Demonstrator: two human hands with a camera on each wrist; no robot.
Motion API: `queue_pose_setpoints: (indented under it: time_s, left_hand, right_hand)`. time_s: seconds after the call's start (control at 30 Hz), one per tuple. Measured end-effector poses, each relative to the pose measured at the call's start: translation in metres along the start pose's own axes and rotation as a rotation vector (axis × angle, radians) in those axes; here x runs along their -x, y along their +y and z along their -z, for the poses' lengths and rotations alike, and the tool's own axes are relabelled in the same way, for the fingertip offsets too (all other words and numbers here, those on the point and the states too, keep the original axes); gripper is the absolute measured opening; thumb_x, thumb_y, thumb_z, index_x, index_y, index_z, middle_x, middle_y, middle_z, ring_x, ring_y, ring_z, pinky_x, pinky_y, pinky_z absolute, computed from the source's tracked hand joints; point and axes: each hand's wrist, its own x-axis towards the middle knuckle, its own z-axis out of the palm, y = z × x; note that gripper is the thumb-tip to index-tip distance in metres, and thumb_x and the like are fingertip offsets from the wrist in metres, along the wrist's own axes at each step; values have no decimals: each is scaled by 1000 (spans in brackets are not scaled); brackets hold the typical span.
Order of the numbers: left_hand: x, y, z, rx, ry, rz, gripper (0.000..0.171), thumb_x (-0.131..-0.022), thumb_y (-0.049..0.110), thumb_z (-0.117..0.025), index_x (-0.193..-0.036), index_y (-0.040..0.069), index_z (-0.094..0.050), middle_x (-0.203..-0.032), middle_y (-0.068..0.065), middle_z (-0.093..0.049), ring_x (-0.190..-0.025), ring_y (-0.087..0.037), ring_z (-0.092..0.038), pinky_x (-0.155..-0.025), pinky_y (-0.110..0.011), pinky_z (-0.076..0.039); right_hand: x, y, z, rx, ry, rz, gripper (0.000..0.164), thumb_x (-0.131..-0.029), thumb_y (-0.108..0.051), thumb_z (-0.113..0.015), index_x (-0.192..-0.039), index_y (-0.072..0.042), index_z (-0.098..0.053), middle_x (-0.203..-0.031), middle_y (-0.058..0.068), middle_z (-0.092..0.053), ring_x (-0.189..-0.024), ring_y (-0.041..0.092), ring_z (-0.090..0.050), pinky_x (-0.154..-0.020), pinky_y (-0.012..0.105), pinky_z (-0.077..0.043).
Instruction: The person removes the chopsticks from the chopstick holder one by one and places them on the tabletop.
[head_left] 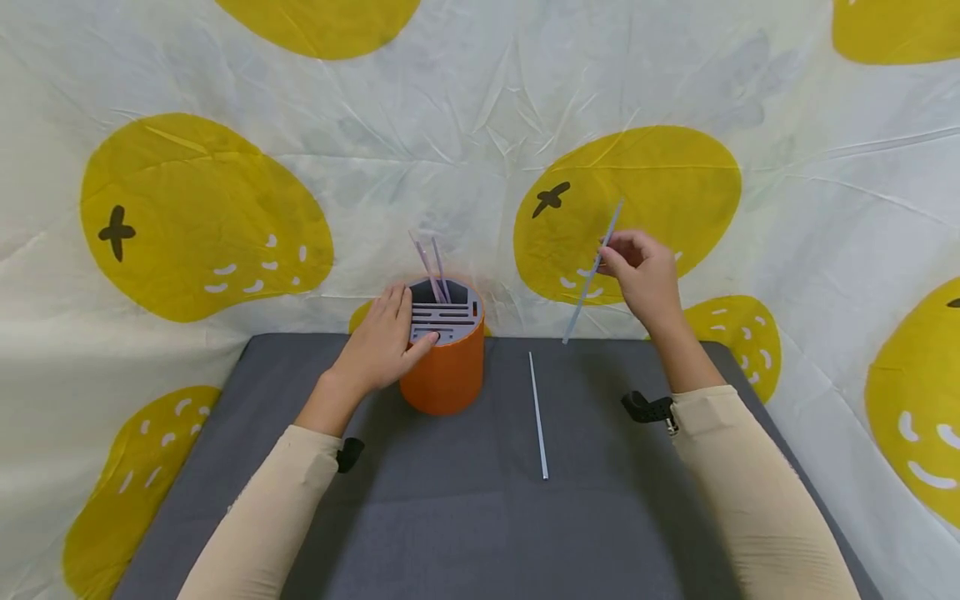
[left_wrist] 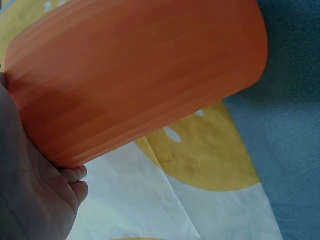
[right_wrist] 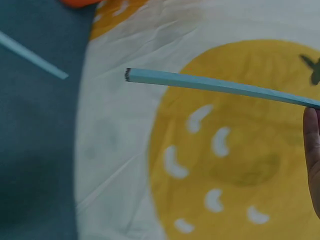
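Note:
My left hand [head_left: 381, 340] rests flat on the top of an orange round desk organizer [head_left: 442, 375], its fingers along the left rim and its thumb across the grey slotted top [head_left: 450, 321]. In the left wrist view the organizer's ribbed side [left_wrist: 140, 80] fills the upper part, with the palm [left_wrist: 45, 200] against its top end. Up at the right, my right hand [head_left: 643, 271] pinches a thin light-blue stick [head_left: 588, 279] near its middle, tilted above the table's back edge. The right wrist view shows that stick's lower end [right_wrist: 150, 76], dark at the tip.
A second thin pale stick [head_left: 537, 417] lies on the grey cloth-covered table [head_left: 450, 533], right of the organizer. Several slim pinkish-purple sticks [head_left: 431, 267] stand in the organizer's back compartment. A white curtain with yellow fruit print [head_left: 420, 200] hangs right behind the table.

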Motion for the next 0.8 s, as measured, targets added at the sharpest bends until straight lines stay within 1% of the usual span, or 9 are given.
queue_pose_setpoints:
  time_s: [0.17,0.23,0.3,0.33,0.4,0.53,0.57,0.7,0.8]
  left_hand:
    - [1,-2,0,5,-9,5,94,-106,64,-32,-163,-7,-9,-172,-25,-4,-161,-38,-2,-130,-54,-10]
    - [1,-3,0,-2,-5,6,94,-106,64,-32,-163,-7,-9,-172,-25,-4,-161,-38,-2,-130,-54,-10]
    - [2,-4,1,-6,-2,7,93,-106,64,-32,-163,-7,-9,-172,-25,-4,-161,-38,-3,-130,-53,-11]
    - [2,-4,1,-4,0,6,93,-106,64,-33,-163,-7,-10,-172,-25,-5,-161,-39,-3,-130,-54,-11]
    - [2,-4,1,-5,-1,5,93,-106,64,-33,-163,-7,-10,-172,-25,-5,-161,-39,-3,-130,-54,-11]
    - [1,-3,0,-1,0,-2,94,-106,64,-32,-163,-7,-10,-172,-25,-5,-161,-40,-4,-130,-54,-11]
    - [1,-3,0,-2,1,-4,94,-106,64,-32,-163,-7,-10,-172,-25,-5,-161,-40,-5,-130,-54,-11]
    - [0,-2,-1,-8,1,-11,94,-106,65,-31,-162,-7,-10,-172,-26,-6,-161,-40,-6,-130,-54,-11]
    - [0,-2,0,-14,-1,-13,94,-106,64,-31,-162,-7,-10,-172,-26,-5,-160,-41,-6,-130,-54,-11]
  right_hand:
    - [18,6,2,126,-98,-75,25,-101,-3,-63,-121,12,-64,-109,28,-67,-81,10,-72,-75,16,-60]
    - [24,9,1,145,-136,-103,26,-102,-1,-62,-122,15,-63,-107,33,-65,-79,9,-71,-73,14,-59]
    - [31,14,-1,156,-165,-142,28,-102,-1,-61,-123,17,-61,-106,34,-63,-79,9,-71,-70,12,-58]
    - [33,23,-2,156,-178,-169,29,-102,-1,-61,-124,18,-61,-108,34,-63,-81,13,-72,-70,13,-58]
    - [38,43,-3,149,-195,-208,32,-103,-5,-62,-126,17,-60,-109,32,-64,-80,10,-72,-69,13,-58]
    - [49,80,-5,182,-219,-272,34,-103,-12,-63,-127,12,-63,-110,29,-66,-82,15,-73,-70,14,-59]
    - [52,86,-6,183,-223,-275,33,-103,-13,-64,-126,11,-64,-108,27,-66,-81,13,-72,-70,14,-59]
    - [63,102,-11,194,-249,-304,28,-103,-12,-64,-122,9,-66,-101,23,-67,-80,16,-71,-74,23,-63]
    - [69,109,-16,201,-268,-324,28,-103,-11,-64,-121,10,-66,-98,21,-68,-79,19,-72,-73,25,-63]
